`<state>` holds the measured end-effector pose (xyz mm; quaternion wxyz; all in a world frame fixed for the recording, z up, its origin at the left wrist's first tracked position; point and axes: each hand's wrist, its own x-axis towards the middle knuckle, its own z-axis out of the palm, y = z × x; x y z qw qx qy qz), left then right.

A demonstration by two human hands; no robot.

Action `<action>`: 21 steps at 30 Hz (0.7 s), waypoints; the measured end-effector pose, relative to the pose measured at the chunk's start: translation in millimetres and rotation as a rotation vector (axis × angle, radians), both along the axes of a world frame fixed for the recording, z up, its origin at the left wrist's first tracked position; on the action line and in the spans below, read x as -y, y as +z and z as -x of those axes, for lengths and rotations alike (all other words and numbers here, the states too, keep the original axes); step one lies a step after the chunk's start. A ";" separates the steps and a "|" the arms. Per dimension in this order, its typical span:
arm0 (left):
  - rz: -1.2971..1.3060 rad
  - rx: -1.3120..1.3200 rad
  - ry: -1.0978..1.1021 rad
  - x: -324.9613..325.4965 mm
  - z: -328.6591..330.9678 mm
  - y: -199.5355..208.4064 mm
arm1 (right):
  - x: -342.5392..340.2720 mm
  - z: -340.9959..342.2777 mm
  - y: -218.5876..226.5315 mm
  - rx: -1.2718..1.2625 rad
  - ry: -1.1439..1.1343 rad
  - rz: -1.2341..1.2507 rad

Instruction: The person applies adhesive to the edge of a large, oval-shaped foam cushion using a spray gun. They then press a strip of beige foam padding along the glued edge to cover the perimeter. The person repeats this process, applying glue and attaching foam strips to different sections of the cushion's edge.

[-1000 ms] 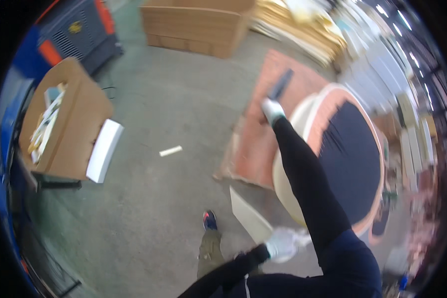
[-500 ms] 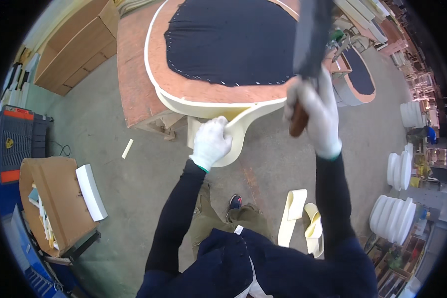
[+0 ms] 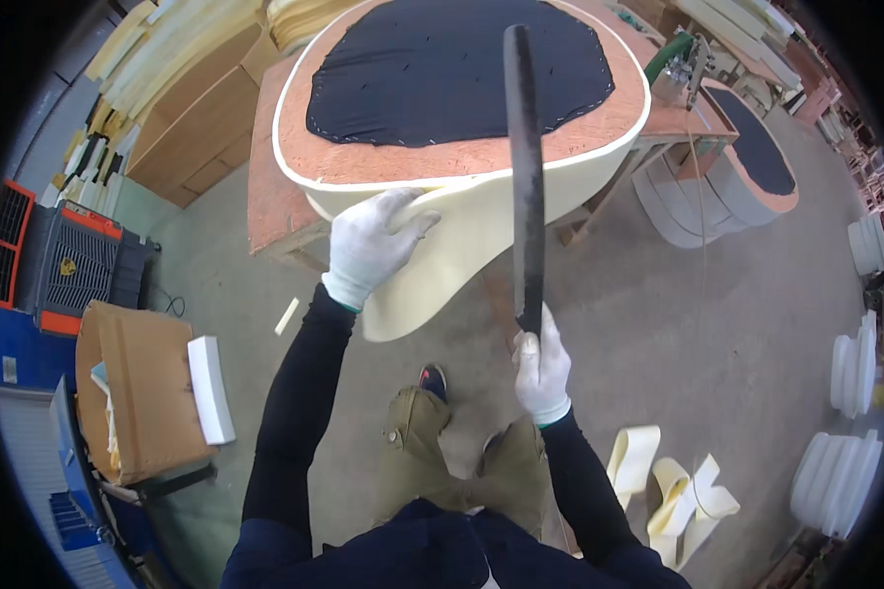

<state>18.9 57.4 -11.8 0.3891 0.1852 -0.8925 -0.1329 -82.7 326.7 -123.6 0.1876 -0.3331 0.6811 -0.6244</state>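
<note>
A seat-like piece (image 3: 383,169) of reddish board, rimmed with pale foam, lies on the workbench, with black fabric (image 3: 413,88) stapled over its middle. From its near edge a loose flap of cream foam (image 3: 462,240) hangs down. My left hand (image 3: 371,240), in a white glove, rests against the foam at the rim, thumb and fingers apart. In my gloved right hand (image 3: 542,371) is a long knife (image 3: 526,187), its dark blade pointing up and away, in front of the foam and fabric. The glove covers the knife's handle.
Cut foam strips (image 3: 673,496) lie on the floor at my right. A cardboard box (image 3: 147,393) and a white foam block (image 3: 211,391) stand at left. Beyond the workbench (image 3: 275,187) edge, another padded piece (image 3: 756,147) stands at the right.
My left hand has loosened its closed grip on the foam and moved up to the rim. The right hand has come down and inward with the knife. The foam flap hangs wider.
</note>
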 end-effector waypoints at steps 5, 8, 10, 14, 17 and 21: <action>0.134 -0.079 -0.030 17.8 2.1 -14.9 | 37.6 6.6 -60.6 -0.411 -0.067 0.140; 0.214 -0.134 -0.032 24.5 0.7 -24.7 | 56.9 14.6 -91.1 -0.541 -0.117 0.208; 0.135 -0.115 -0.021 26.9 -0.1 -28.8 | 68.1 19.4 -107.0 -0.637 -0.152 0.266; 0.136 -0.211 -0.052 28.3 2.8 -31.1 | 79.5 22.3 -125.8 -0.691 -0.188 0.331; 0.142 -0.201 -0.036 28.5 4.8 -29.3 | 79.5 18.8 -132.3 -0.707 -0.192 0.376; 0.111 -0.201 -0.050 25.9 4.3 -27.7 | 77.7 12.2 -139.9 -0.607 -0.158 0.316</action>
